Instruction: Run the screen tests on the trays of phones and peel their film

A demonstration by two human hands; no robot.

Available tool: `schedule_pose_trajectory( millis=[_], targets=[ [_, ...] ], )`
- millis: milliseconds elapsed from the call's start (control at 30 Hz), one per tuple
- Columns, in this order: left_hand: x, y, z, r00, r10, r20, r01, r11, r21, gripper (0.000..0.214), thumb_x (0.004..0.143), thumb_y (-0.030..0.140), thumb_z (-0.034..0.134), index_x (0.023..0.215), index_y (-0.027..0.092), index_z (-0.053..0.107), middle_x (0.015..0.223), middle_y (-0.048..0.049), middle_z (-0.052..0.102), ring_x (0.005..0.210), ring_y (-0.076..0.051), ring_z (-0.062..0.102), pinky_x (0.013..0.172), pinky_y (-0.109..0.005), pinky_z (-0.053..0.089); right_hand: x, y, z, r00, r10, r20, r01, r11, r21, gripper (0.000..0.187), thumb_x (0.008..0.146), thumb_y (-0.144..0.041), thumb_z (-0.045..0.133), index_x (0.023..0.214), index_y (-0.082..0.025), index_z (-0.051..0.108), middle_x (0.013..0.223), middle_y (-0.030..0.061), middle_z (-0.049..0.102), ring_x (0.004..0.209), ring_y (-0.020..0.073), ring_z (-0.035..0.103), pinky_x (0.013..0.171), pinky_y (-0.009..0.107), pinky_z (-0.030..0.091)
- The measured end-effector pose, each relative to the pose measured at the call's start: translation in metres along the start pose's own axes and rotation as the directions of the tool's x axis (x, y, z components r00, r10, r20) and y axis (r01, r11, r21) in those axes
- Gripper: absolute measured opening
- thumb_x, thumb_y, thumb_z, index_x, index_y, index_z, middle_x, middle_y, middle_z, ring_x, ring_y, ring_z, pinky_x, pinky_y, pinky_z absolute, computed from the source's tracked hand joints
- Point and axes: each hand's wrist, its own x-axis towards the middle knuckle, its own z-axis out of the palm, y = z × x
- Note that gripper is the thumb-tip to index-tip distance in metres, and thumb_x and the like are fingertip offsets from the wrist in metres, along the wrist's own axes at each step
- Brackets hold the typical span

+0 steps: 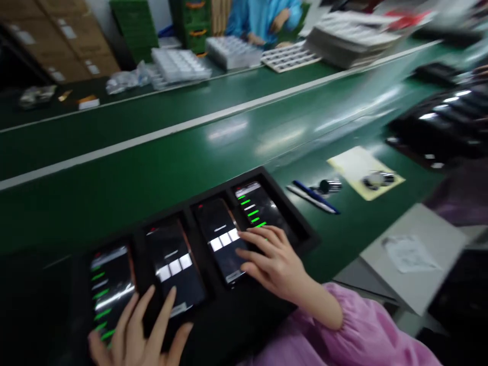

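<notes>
Several smartphones with lit screens lie in the slots of a black tray (263,175) at the near edge of the bench. My left hand (139,330) is spread over the leftmost phone (112,274) and the lower part of the second phone (171,244). Fingers apart, my right hand (276,259) reaches over the third phone (217,223), its fingertips at the right edge of that screen. It partly covers the fourth phone (253,201), which shows green bars like the leftmost one. White blocks show on the two middle screens. Neither hand holds anything.
Right of the tray lie pens (314,197), a small shiny roll (330,186) and a yellow-edged sheet (358,168). A white line (213,116) crosses the green bench. Beyond it stand plastic trays (179,66) and a person in blue (263,20). A black glossy bundle (442,122) lies right.
</notes>
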Motion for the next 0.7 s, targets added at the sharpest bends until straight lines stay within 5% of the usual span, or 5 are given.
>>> schedule_pose_trajectory(
  millis=[133, 367, 567, 700],
  targets=[
    [0.003, 0.001, -0.012, 0.989, 0.126, 0.081, -0.136, 0.982, 0.135, 0.04, 0.101, 0.046, 0.064, 0.136, 0.028, 0.072, 0.142, -0.015, 0.064, 0.134, -0.039, 0.055, 0.127, -0.08, 0.01, 0.003, 0.004, 0.001, 1.0, -0.006, 0.005, 0.006, 0.999, 0.039, 0.022, 0.11, -0.032, 0.057, 0.113, -0.025, 0.077, 0.133, 0.0075, 0.073, 0.127, 0.026, 0.061, 0.107, 0.049, 0.042],
    [0.01, 0.007, -0.016, 0.988, 0.142, 0.067, -0.151, 0.977, 0.154, 0.039, 0.105, 0.048, 0.059, 0.13, 0.023, 0.075, 0.14, -0.0166, 0.064, 0.135, -0.037, 0.054, 0.128, -0.076, 0.011, 0.02, 0.001, -0.002, 0.997, -0.042, 0.069, 0.05, 0.992, -0.119, 0.034, 0.111, -0.047, 0.052, 0.131, -0.03, 0.073, 0.156, 0.0103, 0.058, 0.136, 0.0324, 0.054, 0.111, 0.056, 0.04],
    [0.006, 0.006, -0.015, 0.99, 0.119, 0.075, -0.129, 0.982, 0.136, 0.038, 0.103, 0.047, 0.064, 0.135, 0.028, 0.073, 0.139, -0.0148, 0.066, 0.133, -0.037, 0.057, 0.128, -0.076, 0.013, 0.018, 0.025, -0.03, 0.98, 0.05, -0.193, -0.053, 0.999, -0.011, 0.031, 0.107, -0.021, 0.051, 0.129, -0.025, 0.073, 0.135, 0.0102, 0.07, 0.12, 0.0279, 0.066, 0.103, 0.047, 0.052],
    [0.002, 0.003, -0.011, 0.994, 0.099, 0.051, -0.104, 0.989, 0.105, 0.042, 0.101, 0.045, 0.065, 0.141, 0.032, 0.07, 0.138, -0.0135, 0.067, 0.132, -0.038, 0.058, 0.127, -0.077, 0.014, -0.001, 0.047, -0.045, 0.963, 0.14, -0.23, -0.14, 0.99, 0.016, 0.033, 0.105, -0.016, 0.049, 0.117, -0.025, 0.078, 0.128, 0.0088, 0.073, 0.114, 0.0267, 0.07, 0.1, 0.046, 0.055]
  ],
)
